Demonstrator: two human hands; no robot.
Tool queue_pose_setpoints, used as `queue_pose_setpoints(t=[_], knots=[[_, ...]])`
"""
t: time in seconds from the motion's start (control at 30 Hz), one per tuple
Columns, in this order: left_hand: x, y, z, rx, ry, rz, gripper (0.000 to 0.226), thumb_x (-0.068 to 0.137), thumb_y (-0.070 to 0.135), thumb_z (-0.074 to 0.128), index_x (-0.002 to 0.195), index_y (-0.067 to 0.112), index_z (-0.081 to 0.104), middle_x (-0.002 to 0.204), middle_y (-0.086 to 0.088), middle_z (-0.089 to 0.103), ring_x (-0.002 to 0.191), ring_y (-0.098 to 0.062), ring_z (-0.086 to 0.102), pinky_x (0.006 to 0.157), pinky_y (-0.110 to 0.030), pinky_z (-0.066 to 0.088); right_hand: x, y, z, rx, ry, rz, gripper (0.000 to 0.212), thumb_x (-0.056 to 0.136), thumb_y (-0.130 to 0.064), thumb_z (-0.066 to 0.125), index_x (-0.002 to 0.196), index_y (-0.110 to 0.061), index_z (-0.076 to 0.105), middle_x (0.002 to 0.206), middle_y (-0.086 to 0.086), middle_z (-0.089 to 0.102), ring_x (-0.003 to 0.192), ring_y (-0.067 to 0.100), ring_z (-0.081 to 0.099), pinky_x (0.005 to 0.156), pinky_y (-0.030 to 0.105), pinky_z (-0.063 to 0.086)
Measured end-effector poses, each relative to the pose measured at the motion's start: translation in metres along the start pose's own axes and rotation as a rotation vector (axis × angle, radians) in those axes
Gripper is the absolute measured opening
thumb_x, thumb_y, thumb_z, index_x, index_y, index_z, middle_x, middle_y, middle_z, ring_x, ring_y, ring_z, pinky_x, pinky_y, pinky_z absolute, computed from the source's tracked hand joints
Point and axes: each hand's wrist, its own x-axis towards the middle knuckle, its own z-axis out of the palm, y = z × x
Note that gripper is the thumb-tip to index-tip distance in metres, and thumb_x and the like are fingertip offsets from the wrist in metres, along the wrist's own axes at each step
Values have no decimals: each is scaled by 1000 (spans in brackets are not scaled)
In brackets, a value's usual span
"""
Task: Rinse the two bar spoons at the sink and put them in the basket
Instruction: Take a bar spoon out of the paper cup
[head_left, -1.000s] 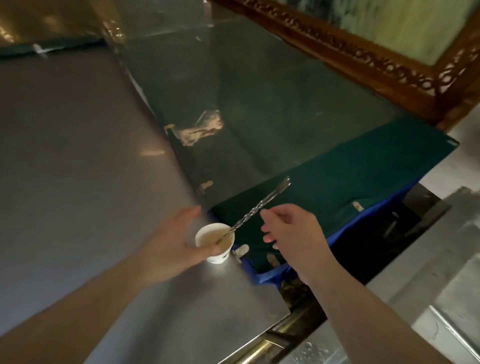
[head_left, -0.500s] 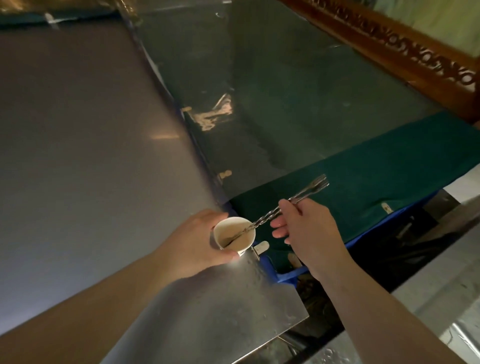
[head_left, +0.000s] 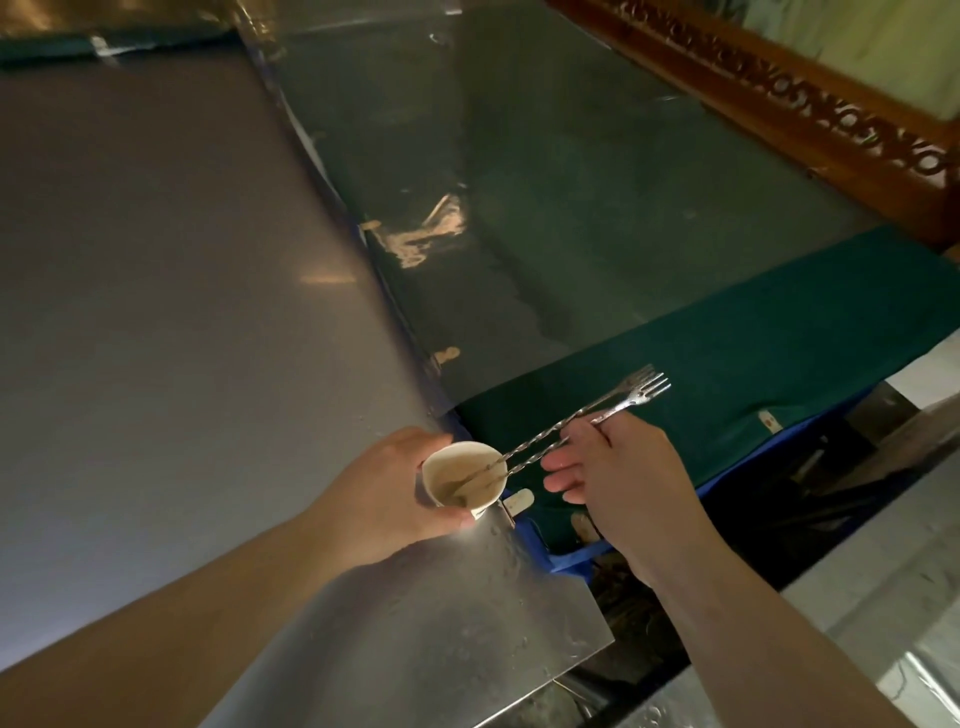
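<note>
1. Near the middle of the view, toward 6 o'clock, a small paper cup (head_left: 464, 480) stands at the edge of a steel surface (head_left: 171, 332).
2. The left hand (head_left: 387, 501) wraps around the cup from its 9 o'clock side, fingers curled against the cup wall, thumb at the lower rim.
3. Two bar spoons (head_left: 566, 423) with twisted stems lean out of the cup toward 2 o'clock, close together and nearly parallel; their bowls sit inside the cup, and their forked ends lie over a green cloth (head_left: 769, 332).
4. The right hand (head_left: 623, 483) is at 3 o'clock of the cup; its thumb and forefinger pinch the spoon stems partway up, while the remaining fingers (head_left: 558, 465) are loosely extended toward the cup.
5. A glossy dark panel (head_left: 545, 208) lies at 12 o'clock of the cup, beside the steel surface.
6. A carved wooden frame (head_left: 779, 98) runs across the corner at 1 o'clock.
7. Blue fabric (head_left: 576, 558) shows under the cloth's near edge.
</note>
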Motion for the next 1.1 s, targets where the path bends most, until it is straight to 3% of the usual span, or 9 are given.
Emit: queue_pose_setpoints(t=[0.13, 0.27, 0.4, 0.57, 0.7, 0.8, 0.87, 0.97, 1.1], knots=[[-1, 0, 0, -17, 3, -2, 61, 58, 62, 78, 111, 39, 60, 100, 18, 59, 90, -5, 60, 76, -28, 55, -5, -2, -3, 176, -66, 11, 22, 100, -10, 52, 82, -12, 65, 59, 1, 73, 53, 11, 71, 53, 21, 58], [0, -1, 0, -17, 4, -6, 61, 57, 62, 78, 111, 38, 60, 101, 18, 59, 90, -4, 60, 76, -27, 55, -11, 2, -9, 129, -14, -87, 23, 97, -20, 53, 82, -12, 67, 71, 5, 77, 66, 20, 75, 62, 31, 62], [-1, -2, 1, 2, -8, 12, 61, 59, 64, 77, 112, 42, 57, 102, 20, 56, 91, -4, 58, 74, -20, 52, -8, 6, -10, 214, 0, 49, 23, 101, -12, 48, 88, -11, 67, 70, 0, 77, 62, 15, 75, 53, 21, 57], [-3, -1, 2, 28, -2, 21, 56, 60, 66, 75, 107, 49, 50, 99, 25, 53, 91, -6, 58, 67, -12, 42, -9, 16, -14, 333, 48, 126, 23, 102, -16, 47, 94, -11, 68, 76, 4, 78, 69, 20, 77, 59, 26, 57], [-4, 2, 2, 44, -15, -2, 62, 59, 69, 74, 111, 44, 51, 104, 24, 54, 94, -3, 55, 74, -19, 48, -16, 15, -20, 493, 44, 165, 24, 102, -11, 45, 91, -8, 66, 72, 6, 78, 64, 19, 75, 54, 23, 58], [-5, 4, -1, 72, -12, 4, 65, 59, 69, 74, 113, 43, 48, 108, 24, 51, 97, -2, 54, 74, -14, 43, -22, 14, -25, 558, 57, 171, 23, 103, -11, 45, 93, -5, 65, 78, 13, 77, 68, 24, 75, 64, 30, 57], [-7, 5, -2, 89, -13, -19, 78, 58, 72, 72, 123, 40, 42, 117, 24, 46, 107, -1, 48, 79, -12, 37, -27, 11, -31, 591, 63, 168, 24, 103, -10, 44, 95, -1, 64, 81, 16, 76, 72, 29, 73, 70, 34, 57], [-12, 11, -8, 116, 18, -79, 106, 56, 81, 62, 144, 33, 28, 136, 20, 34, 124, -2, 32, 91, -21, 32, -35, 9, -43, 669, 59, 177, 26, 104, -10, 41, 97, 2, 62, 85, 21, 73, 75, 32, 70, 74, 36, 56], [-19, 46, -20, 27, 193, -61, 98, 57, 87, 56, 141, 42, 34, 121, 32, 30, 117, 4, 34, 94, -27, 40, -47, 10, -70, 770, 82, 174, 27, 104, -15, 42, 101, 3, 63, 84, 21, 76, 76, 31, 76, 69, 33, 57]])
